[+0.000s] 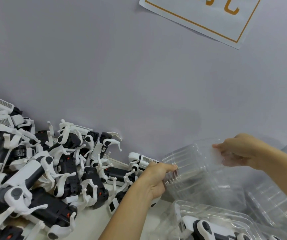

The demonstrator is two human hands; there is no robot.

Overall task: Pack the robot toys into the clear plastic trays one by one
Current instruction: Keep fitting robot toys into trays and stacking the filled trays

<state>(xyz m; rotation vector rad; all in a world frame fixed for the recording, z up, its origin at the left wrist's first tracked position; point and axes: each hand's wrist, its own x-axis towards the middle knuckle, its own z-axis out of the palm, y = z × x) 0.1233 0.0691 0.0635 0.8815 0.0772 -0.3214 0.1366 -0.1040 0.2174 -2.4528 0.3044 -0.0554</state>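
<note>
A heap of black-and-white robot toys point(40, 172) covers the left of the table, up against the wall. My left hand point(156, 181) grips the left edge of a stack of clear plastic trays point(193, 172) held up on edge. My right hand point(234, 151) pinches the top right of the foremost tray, fingers behind the plastic. Below, at the bottom right, a clear tray point(213, 220) holds a white robot toy point(206, 229).
More clear trays point(276, 207) lie piled at the right. A pale grey wall point(122, 66) rises just behind the table, with a white sheet bearing an orange frame point(199, 16) stuck high up. A strip of white tabletop point(91, 220) shows between heap and trays.
</note>
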